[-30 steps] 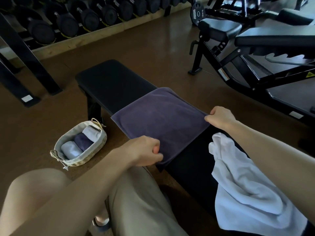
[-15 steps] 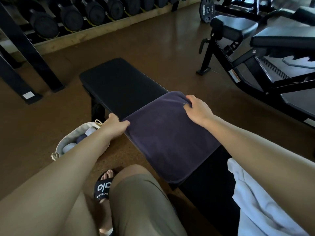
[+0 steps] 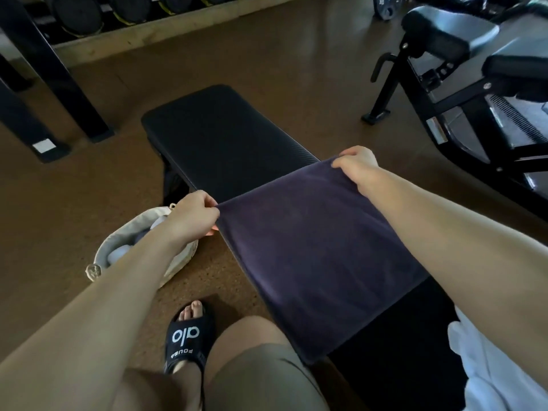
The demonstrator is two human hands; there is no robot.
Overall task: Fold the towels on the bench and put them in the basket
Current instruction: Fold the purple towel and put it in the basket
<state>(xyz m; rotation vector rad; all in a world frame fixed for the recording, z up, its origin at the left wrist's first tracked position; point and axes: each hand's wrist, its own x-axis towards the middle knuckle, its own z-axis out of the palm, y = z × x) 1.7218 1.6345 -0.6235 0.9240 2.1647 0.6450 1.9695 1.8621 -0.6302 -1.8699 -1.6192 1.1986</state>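
While both hands pinch purple towel [image 3: 311, 256] corners, left forearm [image 3: 133, 280] partly hides basket [image 3: 118, 247]; white towel [image 3: 489, 366] nearby.

Between the hands, the dark purple towel [image 3: 311, 247] is soft, matt cloth. Beyond it the black counter [image 3: 225, 143] is finely textured padding. Below the left hand [image 3: 192, 216], the basket [image 3: 178, 262] is woven, cloth-lined.

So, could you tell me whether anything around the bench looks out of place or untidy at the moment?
Only the white towel: it lies crumpled at the near end of the bench, spilling over its edge. The purple towel is flat, both far corners pinched by the left hand and right hand. The basket sits upright on the floor.
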